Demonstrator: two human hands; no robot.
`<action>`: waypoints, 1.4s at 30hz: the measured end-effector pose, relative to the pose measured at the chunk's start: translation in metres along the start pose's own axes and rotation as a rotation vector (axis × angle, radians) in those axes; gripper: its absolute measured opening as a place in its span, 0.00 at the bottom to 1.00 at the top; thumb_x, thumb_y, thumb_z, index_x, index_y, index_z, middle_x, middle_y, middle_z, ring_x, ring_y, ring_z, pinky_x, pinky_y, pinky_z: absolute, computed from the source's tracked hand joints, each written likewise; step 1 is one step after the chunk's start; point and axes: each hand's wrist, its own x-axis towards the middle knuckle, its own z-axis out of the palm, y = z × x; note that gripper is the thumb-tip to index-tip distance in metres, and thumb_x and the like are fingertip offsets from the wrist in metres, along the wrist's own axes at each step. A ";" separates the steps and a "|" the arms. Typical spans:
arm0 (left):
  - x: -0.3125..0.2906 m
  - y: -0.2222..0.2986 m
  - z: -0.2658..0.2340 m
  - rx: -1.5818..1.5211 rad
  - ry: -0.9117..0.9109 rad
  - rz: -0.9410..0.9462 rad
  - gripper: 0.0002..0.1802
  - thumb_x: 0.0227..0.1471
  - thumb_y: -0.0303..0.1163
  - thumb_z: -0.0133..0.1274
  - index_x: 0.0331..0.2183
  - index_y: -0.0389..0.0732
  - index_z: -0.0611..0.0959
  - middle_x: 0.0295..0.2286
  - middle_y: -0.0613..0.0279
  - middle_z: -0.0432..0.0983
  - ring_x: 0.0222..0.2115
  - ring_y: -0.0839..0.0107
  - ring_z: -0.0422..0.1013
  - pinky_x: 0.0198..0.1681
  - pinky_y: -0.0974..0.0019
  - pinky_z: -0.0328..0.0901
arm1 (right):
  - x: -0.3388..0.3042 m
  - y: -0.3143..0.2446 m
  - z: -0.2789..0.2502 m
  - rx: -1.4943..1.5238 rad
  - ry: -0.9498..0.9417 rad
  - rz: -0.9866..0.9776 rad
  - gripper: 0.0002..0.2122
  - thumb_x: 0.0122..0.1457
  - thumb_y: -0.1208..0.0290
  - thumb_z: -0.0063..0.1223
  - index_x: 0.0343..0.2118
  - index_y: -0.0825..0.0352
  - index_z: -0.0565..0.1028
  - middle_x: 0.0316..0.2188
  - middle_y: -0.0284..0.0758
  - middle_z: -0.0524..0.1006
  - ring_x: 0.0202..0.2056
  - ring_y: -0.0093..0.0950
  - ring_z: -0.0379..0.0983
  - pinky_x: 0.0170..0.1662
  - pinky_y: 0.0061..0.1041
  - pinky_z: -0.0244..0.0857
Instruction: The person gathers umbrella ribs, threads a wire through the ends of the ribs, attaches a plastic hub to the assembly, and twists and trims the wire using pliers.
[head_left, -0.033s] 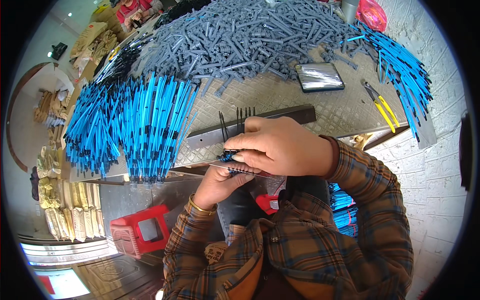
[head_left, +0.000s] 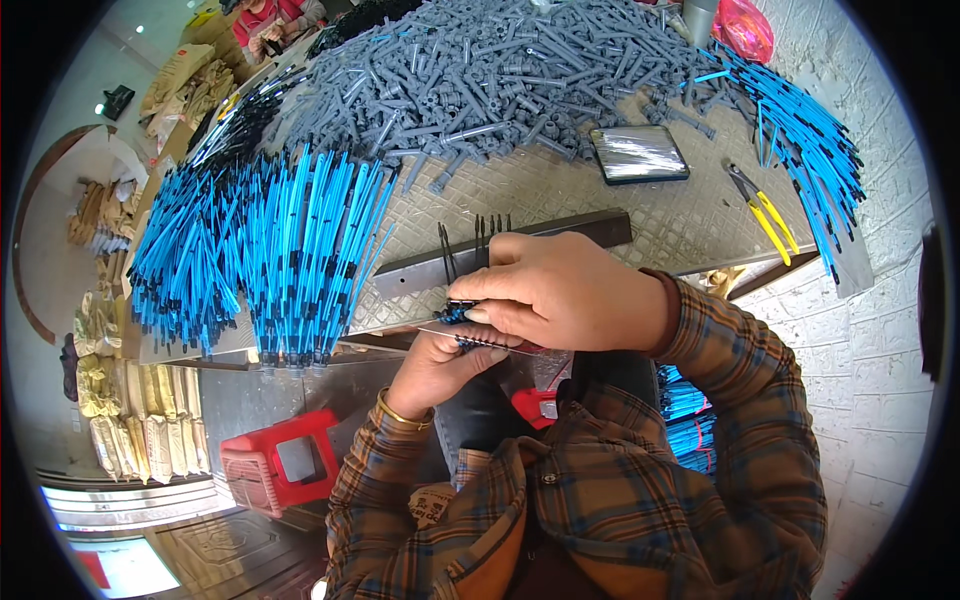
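My left hand (head_left: 437,372) is closed on a thin flat strip (head_left: 436,328) just off the table's front edge. A row of small dark pieces (head_left: 470,342) lies along the strip between finger and thumb. From above, my right hand (head_left: 560,293) comes over with thumb and forefinger pinched on a small black-and-blue part (head_left: 455,312), touching the strip; its exact kind is hidden by the fingers. Several thin dark rods (head_left: 447,250) stand up behind my right hand, in front of a dark metal bar (head_left: 590,229) on the table.
Blue rods with black fittings (head_left: 310,250) are heaped at the left, more blue rods (head_left: 815,140) at the right. Grey plastic tubes (head_left: 500,70) pile up behind. A tray of thin silvery pins (head_left: 640,155) and yellow-handled pliers (head_left: 762,215) lie right. A red stool (head_left: 275,460) stands lower left.
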 end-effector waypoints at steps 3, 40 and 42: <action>0.001 0.002 0.000 -0.020 -0.012 -0.004 0.12 0.48 0.20 0.53 0.38 0.38 0.81 0.36 0.64 0.77 0.39 0.75 0.70 0.44 0.71 0.64 | 0.002 0.000 -0.003 -0.022 -0.024 -0.021 0.11 0.53 0.68 0.51 0.39 0.61 0.75 0.24 0.37 0.70 0.23 0.38 0.70 0.25 0.32 0.63; -0.004 -0.008 -0.010 -0.274 -0.051 0.037 0.12 0.51 0.23 0.50 0.40 0.36 0.78 0.36 0.58 0.77 0.42 0.70 0.70 0.47 0.65 0.63 | 0.013 0.020 -0.001 0.154 -0.216 -0.090 0.15 0.56 0.71 0.46 0.47 0.60 0.72 0.27 0.38 0.69 0.29 0.37 0.69 0.31 0.31 0.63; -0.005 -0.009 -0.011 -0.306 -0.072 0.008 0.12 0.51 0.23 0.50 0.41 0.36 0.77 0.36 0.57 0.77 0.42 0.70 0.70 0.47 0.65 0.62 | 0.014 0.020 -0.002 0.139 -0.231 -0.103 0.15 0.56 0.70 0.46 0.47 0.60 0.72 0.27 0.38 0.69 0.29 0.37 0.69 0.31 0.31 0.63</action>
